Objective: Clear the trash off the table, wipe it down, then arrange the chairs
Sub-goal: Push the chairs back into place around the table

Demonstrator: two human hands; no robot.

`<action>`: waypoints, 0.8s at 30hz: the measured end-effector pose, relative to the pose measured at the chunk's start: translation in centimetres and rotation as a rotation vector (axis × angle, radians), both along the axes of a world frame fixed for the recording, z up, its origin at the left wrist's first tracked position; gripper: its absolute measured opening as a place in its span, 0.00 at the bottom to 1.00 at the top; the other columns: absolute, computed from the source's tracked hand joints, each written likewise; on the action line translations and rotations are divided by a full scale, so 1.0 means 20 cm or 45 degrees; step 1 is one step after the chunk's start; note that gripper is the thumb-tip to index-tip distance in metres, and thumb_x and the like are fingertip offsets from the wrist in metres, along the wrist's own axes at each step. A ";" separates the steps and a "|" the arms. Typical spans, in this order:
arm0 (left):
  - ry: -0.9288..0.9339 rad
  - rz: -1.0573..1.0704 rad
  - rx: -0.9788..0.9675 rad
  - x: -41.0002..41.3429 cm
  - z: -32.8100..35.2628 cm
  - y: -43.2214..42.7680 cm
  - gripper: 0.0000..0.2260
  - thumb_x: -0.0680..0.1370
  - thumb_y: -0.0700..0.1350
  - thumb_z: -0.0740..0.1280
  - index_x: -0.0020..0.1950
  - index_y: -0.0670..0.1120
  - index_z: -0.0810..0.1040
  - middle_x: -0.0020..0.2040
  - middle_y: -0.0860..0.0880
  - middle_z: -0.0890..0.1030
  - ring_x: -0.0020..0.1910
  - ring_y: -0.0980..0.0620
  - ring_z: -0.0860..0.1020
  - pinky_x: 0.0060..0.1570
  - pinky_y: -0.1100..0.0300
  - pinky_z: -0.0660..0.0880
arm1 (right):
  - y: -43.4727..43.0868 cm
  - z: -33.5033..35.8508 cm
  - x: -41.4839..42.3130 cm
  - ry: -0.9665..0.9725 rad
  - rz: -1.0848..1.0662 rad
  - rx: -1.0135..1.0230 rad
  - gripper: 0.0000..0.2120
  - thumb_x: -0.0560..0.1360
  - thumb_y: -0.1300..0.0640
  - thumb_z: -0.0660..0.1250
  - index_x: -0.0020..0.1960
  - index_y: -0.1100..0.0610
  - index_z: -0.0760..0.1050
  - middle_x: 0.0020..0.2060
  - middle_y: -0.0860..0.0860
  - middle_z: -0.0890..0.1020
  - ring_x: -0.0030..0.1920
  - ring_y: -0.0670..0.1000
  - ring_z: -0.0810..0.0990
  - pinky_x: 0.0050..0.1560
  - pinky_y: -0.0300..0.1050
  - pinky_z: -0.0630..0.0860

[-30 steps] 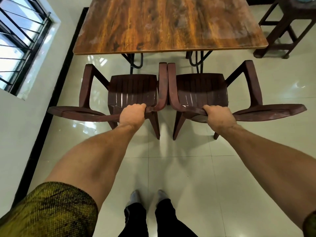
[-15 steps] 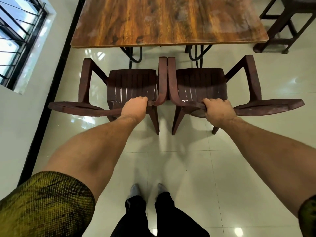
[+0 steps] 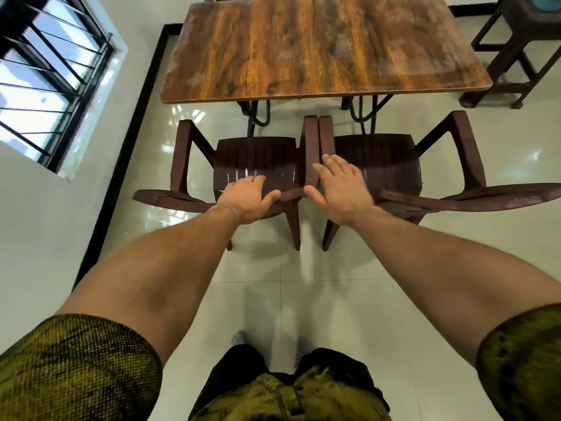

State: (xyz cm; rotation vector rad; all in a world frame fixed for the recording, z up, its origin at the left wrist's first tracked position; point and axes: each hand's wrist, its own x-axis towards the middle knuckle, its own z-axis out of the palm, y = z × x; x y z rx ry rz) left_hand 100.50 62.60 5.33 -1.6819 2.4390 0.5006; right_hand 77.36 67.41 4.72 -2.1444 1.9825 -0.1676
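Two dark brown plastic armchairs stand side by side, facing the wooden table (image 3: 318, 47), their inner armrests touching. The left chair (image 3: 258, 159) and the right chair (image 3: 379, 159) have their seats just short of the table's near edge. My left hand (image 3: 246, 199) lies on the top of the left chair's backrest with its fingers nearly straight. Above the inner armrest and backrest of the right chair, my right hand (image 3: 337, 189) is spread flat with fingers apart; I cannot tell whether it touches. Neither hand holds anything.
A dark wooden stool (image 3: 522, 41) stands right of the table. A white wall with a barred window (image 3: 45, 77) runs along the left, close to the left chair. Glossy tiled floor (image 3: 318, 299) lies between my feet and the chairs.
Both hands have let go of the chair backrests and opened. The right hand has moved inward toward the joined armrests. The view now takes in more of the table.
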 end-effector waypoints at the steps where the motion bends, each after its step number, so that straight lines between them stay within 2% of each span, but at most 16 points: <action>1: -0.005 0.019 0.005 0.06 -0.01 -0.01 0.30 0.82 0.65 0.53 0.76 0.45 0.65 0.71 0.42 0.74 0.68 0.42 0.73 0.68 0.43 0.70 | -0.02 0.00 0.09 -0.017 0.030 0.004 0.32 0.80 0.35 0.50 0.79 0.51 0.59 0.80 0.53 0.57 0.80 0.54 0.51 0.78 0.59 0.51; 5: -0.022 0.101 0.002 0.41 -0.01 -0.12 0.29 0.82 0.65 0.53 0.74 0.45 0.68 0.69 0.42 0.75 0.67 0.41 0.74 0.66 0.44 0.70 | -0.19 -0.02 0.54 -0.027 0.147 0.023 0.32 0.81 0.35 0.50 0.79 0.51 0.59 0.80 0.52 0.57 0.80 0.53 0.51 0.78 0.58 0.51; 9: -0.055 0.162 0.016 0.80 -0.01 -0.26 0.31 0.82 0.64 0.53 0.77 0.45 0.65 0.73 0.42 0.72 0.71 0.42 0.71 0.70 0.44 0.68 | -0.35 -0.03 0.99 -0.040 0.131 0.104 0.30 0.81 0.36 0.50 0.78 0.50 0.61 0.79 0.52 0.60 0.79 0.53 0.54 0.77 0.61 0.51; 15: -0.101 0.019 0.060 1.30 0.00 -0.51 0.31 0.82 0.66 0.52 0.75 0.45 0.67 0.72 0.42 0.73 0.70 0.42 0.72 0.69 0.44 0.69 | -0.55 -0.05 1.56 -0.028 -0.012 0.215 0.29 0.82 0.37 0.49 0.78 0.50 0.61 0.79 0.52 0.60 0.79 0.54 0.54 0.77 0.62 0.50; 18: -0.098 -0.058 0.092 1.44 0.01 -0.59 0.29 0.82 0.65 0.52 0.72 0.45 0.69 0.69 0.42 0.74 0.68 0.42 0.73 0.68 0.43 0.69 | -0.62 -0.04 1.71 -0.015 -0.084 0.254 0.28 0.82 0.38 0.49 0.78 0.50 0.61 0.79 0.52 0.60 0.79 0.54 0.54 0.77 0.61 0.50; 24: -0.044 -0.175 0.057 1.64 0.03 -0.91 0.30 0.83 0.64 0.51 0.75 0.45 0.66 0.72 0.42 0.72 0.71 0.42 0.71 0.70 0.44 0.67 | -0.90 -0.01 1.95 0.011 -0.190 0.251 0.27 0.83 0.39 0.50 0.78 0.50 0.61 0.79 0.52 0.60 0.79 0.54 0.54 0.77 0.62 0.51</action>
